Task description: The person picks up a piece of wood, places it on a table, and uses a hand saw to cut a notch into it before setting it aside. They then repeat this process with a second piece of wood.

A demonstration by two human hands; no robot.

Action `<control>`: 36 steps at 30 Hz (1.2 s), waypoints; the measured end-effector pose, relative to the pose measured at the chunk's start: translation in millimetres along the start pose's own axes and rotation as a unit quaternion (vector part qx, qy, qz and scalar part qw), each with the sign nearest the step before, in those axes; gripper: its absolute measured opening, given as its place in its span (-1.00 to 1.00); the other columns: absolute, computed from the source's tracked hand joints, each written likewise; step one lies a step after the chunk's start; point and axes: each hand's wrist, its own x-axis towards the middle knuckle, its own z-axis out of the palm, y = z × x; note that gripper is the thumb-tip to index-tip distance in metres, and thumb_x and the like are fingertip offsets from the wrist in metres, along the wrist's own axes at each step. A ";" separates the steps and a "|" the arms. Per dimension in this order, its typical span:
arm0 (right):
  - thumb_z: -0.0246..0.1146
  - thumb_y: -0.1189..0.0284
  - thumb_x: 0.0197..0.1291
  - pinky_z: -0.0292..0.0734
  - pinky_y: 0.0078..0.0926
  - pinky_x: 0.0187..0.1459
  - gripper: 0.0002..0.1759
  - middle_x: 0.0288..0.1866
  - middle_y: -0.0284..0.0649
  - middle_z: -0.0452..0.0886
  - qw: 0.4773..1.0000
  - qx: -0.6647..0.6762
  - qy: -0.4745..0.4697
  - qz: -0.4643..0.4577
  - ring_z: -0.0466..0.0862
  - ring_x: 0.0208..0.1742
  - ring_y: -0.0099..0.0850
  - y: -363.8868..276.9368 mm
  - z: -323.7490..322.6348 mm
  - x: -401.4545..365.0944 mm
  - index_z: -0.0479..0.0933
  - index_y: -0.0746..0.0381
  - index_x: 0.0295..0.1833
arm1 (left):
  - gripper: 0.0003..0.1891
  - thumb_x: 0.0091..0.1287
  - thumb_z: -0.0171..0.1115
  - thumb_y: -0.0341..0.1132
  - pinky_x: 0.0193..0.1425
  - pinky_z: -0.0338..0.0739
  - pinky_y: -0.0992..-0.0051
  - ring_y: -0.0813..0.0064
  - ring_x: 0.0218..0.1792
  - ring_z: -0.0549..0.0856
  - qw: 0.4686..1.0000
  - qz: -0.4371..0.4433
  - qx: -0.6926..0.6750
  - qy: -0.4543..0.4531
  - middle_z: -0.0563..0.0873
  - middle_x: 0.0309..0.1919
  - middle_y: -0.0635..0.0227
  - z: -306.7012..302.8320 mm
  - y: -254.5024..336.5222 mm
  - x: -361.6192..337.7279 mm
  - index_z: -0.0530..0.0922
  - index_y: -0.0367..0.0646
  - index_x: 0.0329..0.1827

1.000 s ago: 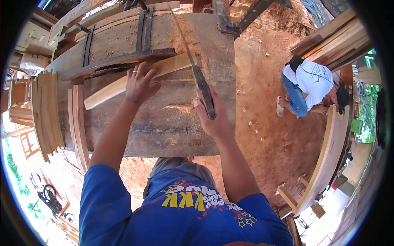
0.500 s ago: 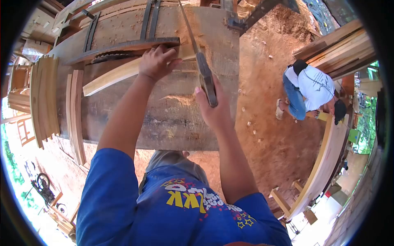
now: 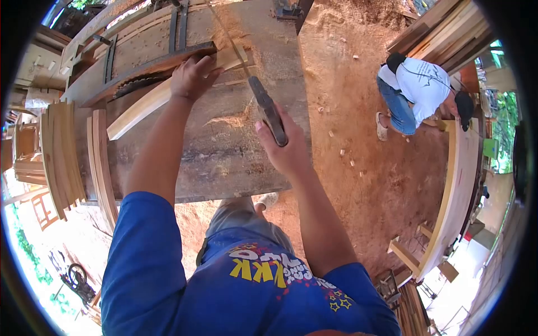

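My right hand (image 3: 288, 147) is closed around the dark handle of a handsaw (image 3: 268, 109). Its thin blade slants up and left, crossing the far end of a pale, slightly curved wooden piece (image 3: 137, 115). Over the upper part of that piece, my left hand (image 3: 193, 79) bends its fingers around it and presses it to the workbench (image 3: 235, 176). Just beyond the left hand lies a dark curved board (image 3: 148, 67), with a toothed blade (image 3: 137, 84) beneath its edge. Sawdust (image 3: 230, 119) is scattered on the bench.
Wooden strips (image 3: 60, 151) stand at the bench's left, near two reddish boards (image 3: 100, 159). Metal clamp bars (image 3: 178, 28) cross the back. To the right, a person in a white shirt (image 3: 420, 87) bends beside a long pale board (image 3: 458, 179), with stacked planks (image 3: 443, 36) behind.
The view has shifted, so bench and hands appear farther left. The saw and my right hand have drawn slightly back toward me, while my left hand stays on the curved piece.
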 end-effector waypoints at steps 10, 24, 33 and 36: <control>0.38 0.22 0.55 0.68 -0.31 -0.14 -0.41 -0.22 -0.13 0.78 0.999 -0.007 0.011 -0.053 0.82 -0.28 -0.31 23.7 8.2 2.7 0.47 0.18 0.56 | -0.67 0.29 0.57 0.05 0.33 0.44 0.11 0.35 0.29 0.68 0.968 0.232 0.045 0.079 0.79 0.07 0.62 -11.3 3.6 48.0 0.83 0.31 0.09; 0.41 0.34 0.50 0.75 -0.29 -0.03 -0.26 -0.06 -0.02 0.84 0.997 -0.018 -0.027 0.068 0.90 -0.06 -0.19 28.7 -47.4 -161.3 0.33 0.27 0.67 | -0.69 0.34 0.53 0.07 0.18 0.44 0.16 0.42 0.22 0.68 0.964 0.234 0.097 0.083 0.74 -0.01 0.72 2.0 1.2 43.1 0.81 0.33 0.08; 0.44 0.33 0.47 0.75 -0.26 -0.03 -0.35 -0.04 -0.06 0.83 0.998 -0.059 0.002 0.030 0.89 -0.03 -0.26 51.8 -42.2 -135.9 0.46 0.24 0.59 | -0.69 0.33 0.54 0.05 0.21 0.44 0.13 0.41 0.18 0.67 0.966 0.233 0.069 0.087 0.75 -0.02 0.72 -1.9 2.1 42.8 0.81 0.29 0.08; 0.39 0.24 0.54 0.70 -0.19 -0.11 -0.41 -0.20 -0.04 0.78 0.999 -0.038 0.002 -0.039 0.86 -0.19 -0.10 41.8 -6.9 -1.3 0.48 0.24 0.54 | -0.71 0.29 0.60 -0.03 0.16 0.44 0.12 0.41 0.20 0.67 0.967 0.233 0.049 0.089 0.77 -0.01 0.74 0.2 6.5 45.1 0.81 0.29 0.05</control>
